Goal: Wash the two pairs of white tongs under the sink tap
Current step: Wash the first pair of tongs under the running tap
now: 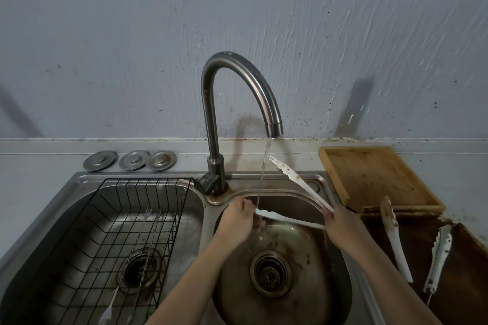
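Observation:
A curved steel tap (239, 79) runs a thin stream of water (264, 171) into the right sink basin (295, 295). My right hand (340, 227) grips the hinge end of one pair of white tongs (295, 178), spread wide over the basin. Its upper arm points up and back past the stream; its lower arm lies level under the water. My left hand (237, 216) pinches the tip of that lower arm, right where the stream lands. A second pair of white tongs (394, 237), stained brown near the tip, lies on the dark counter to the right.
A black wire rack (126, 235) holding forks fills the left basin. Three metal sink plugs (132, 160) sit behind it. A wooden tray (375, 179) lies at the back right. A white serrated utensil (439, 256) rests on the counter right of the second tongs.

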Demonstrator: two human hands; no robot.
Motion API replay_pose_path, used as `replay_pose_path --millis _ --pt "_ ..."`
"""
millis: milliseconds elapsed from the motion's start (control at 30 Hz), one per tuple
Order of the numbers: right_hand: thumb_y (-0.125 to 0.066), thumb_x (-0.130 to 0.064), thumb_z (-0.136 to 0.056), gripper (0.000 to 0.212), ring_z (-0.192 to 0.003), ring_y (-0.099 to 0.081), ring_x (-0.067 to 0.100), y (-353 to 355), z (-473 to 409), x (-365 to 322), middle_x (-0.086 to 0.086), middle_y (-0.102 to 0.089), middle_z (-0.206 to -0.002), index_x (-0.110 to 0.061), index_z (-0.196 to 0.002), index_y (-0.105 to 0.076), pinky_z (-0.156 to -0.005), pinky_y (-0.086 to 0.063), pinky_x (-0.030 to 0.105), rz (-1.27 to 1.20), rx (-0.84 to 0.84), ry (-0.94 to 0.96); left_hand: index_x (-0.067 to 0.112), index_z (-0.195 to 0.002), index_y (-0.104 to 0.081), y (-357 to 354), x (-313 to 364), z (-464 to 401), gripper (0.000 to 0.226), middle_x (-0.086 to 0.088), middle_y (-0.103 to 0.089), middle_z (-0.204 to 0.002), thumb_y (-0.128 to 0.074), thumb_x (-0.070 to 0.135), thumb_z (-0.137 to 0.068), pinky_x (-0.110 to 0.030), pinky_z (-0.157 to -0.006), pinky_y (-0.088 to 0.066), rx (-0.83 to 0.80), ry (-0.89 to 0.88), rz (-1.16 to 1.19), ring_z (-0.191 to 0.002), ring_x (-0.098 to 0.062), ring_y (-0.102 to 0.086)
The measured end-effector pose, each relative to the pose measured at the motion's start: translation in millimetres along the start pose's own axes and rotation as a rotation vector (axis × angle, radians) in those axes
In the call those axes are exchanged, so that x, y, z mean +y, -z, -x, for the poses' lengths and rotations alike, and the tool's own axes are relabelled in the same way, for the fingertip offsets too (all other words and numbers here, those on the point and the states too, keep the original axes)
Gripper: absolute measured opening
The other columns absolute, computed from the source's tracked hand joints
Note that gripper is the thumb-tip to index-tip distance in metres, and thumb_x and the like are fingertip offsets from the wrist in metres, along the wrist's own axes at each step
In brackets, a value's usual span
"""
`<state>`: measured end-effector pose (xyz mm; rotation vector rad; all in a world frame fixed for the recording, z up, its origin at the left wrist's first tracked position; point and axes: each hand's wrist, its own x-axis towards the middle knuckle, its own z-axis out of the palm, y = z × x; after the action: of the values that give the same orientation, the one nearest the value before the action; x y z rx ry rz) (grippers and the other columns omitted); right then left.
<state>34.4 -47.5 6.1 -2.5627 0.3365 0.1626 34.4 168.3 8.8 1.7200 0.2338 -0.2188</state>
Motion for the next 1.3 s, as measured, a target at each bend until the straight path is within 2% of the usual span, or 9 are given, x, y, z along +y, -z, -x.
replay_pose_path --millis 100,167,267,400,600,767,933,1067,1300 --pt "-0.039 -0.033 -0.097 0.028 -0.057 -0.054 0.015 -6.0 -3.9 -2.6 0.003 -0.055 -0.068 -0.017 -0.077 -0.050 -0.050 -0.045 0.027 -0.196 -0.066 -0.032 0.011 -0.099 -0.047 1.1 6.2 -0.7 0.018 -0.009 -0.064 -0.072 -0.031 0.004 -0.095 -0.044 -0.070 -0.058 0.010 0.040 0.035 -0.058 -0.026 -0.066" --pt "-0.041 -0.032 -0.097 0.025 -0.069 -0.060 0.022 -13.9 -4.0 -3.4 0.006 -0.059 -0.072 -0.018 -0.081 -0.054 -0.068 -0.053 0.041 -0.343 -0.091 -0.055 0.011 -0.096 -0.052 2.9 11.9 -1.7 0.025 -0.007 -0.064 -0.078 -0.031 -0.002 -0.091 -0.034 -0.062 -0.059 0.040 0.061 0.064 -0.049 -0.014 -0.066" --pt "-0.042 -0.029 -0.096 0.024 -0.067 -0.060 0.021 -27.2 -3.1 -1.2 0.008 -0.058 -0.072 -0.013 -0.087 -0.057 -0.070 -0.054 0.041 -0.515 -0.103 -0.104 0.012 -0.077 -0.060 6.6 17.9 -3.3 0.033 -0.009 -0.066 -0.075 -0.033 -0.004 -0.087 -0.040 -0.070 -0.059 0.029 0.006 -0.015 -0.055 -0.018 -0.067" --pt "-0.041 -0.024 -0.097 0.016 -0.071 -0.058 0.019 -39.2 -3.6 2.4 0.007 -0.057 -0.078 -0.018 -0.093 -0.056 -0.075 -0.054 0.043 -0.647 -0.087 -0.095 0.007 -0.089 -0.063 9.2 20.2 -6.4 0.027 -0.014 -0.065 -0.085 -0.037 -0.001 -0.088 -0.041 -0.072 -0.061 0.028 0.000 -0.072 -0.073 -0.028 -0.070" --pt "-0.047 -0.017 -0.094 0.015 -0.069 -0.058 0.014 -33.4 -5.8 8.2 -0.003 -0.061 -0.078 -0.026 -0.097 -0.058 -0.058 -0.046 0.035 -0.607 0.166 0.081 0.014 -0.082 -0.068 -1.9 15.6 -7.1 0.017 -0.011 -0.067 -0.095 -0.065 -0.003 -0.081 -0.022 -0.057 -0.058 0.115 -0.004 0.121 -0.076 -0.018 -0.069" --pt "-0.044 -0.010 -0.094 0.022 -0.067 -0.055 0.018 -34.7 -3.4 14.1 0.001 -0.060 -0.081 -0.028 -0.097 -0.056 -0.056 -0.043 0.034 -0.666 0.217 0.178 0.022 -0.077 -0.069 -9.0 19.0 -1.8 0.021 -0.002 -0.074 -0.084 -0.068 0.001 -0.080 -0.023 -0.060 -0.058 0.127 -0.138 0.173 -0.078 -0.015 -0.072" --pt "-0.042 -0.003 -0.093 0.024 -0.066 -0.054 0.027 -41.2 0.7 11.8 0.008 -0.061 -0.081 -0.020 -0.094 -0.059 -0.058 -0.045 0.042 -0.737 0.180 0.192 0.025 -0.080 -0.070 -7.5 27.5 1.3 0.021 -0.001 -0.075 -0.077 -0.066 0.005 -0.081 -0.044 -0.071 -0.060 0.141 -0.273 0.006 -0.076 -0.023 -0.071" --pt "-0.042 0.006 -0.090 0.023 -0.059 -0.049 0.013 -39.5 3.0 3.4 0.002 -0.057 -0.073 -0.008 -0.096 -0.060 -0.048 -0.039 0.020 -0.765 0.193 0.221 0.023 -0.080 -0.071 -1.8 29.4 2.8 0.020 -0.010 -0.075 -0.080 -0.065 0.004 -0.082 -0.055 -0.075 -0.057 0.161 -0.297 0.017 -0.080 -0.035 -0.070" --pt "-0.042 0.005 -0.091 0.021 -0.055 -0.046 0.006 -39.9 -0.1 10.6 -0.006 -0.050 -0.067 -0.005 -0.101 -0.058 -0.047 -0.038 0.018 -0.778 0.175 0.224 0.027 -0.072 -0.070 0.4 22.4 3.0 0.021 0.006 -0.072 -0.065 -0.070 0.008 -0.079 -0.032 -0.054 -0.056 0.179 -0.267 -0.003 -0.055 -0.009 -0.064"
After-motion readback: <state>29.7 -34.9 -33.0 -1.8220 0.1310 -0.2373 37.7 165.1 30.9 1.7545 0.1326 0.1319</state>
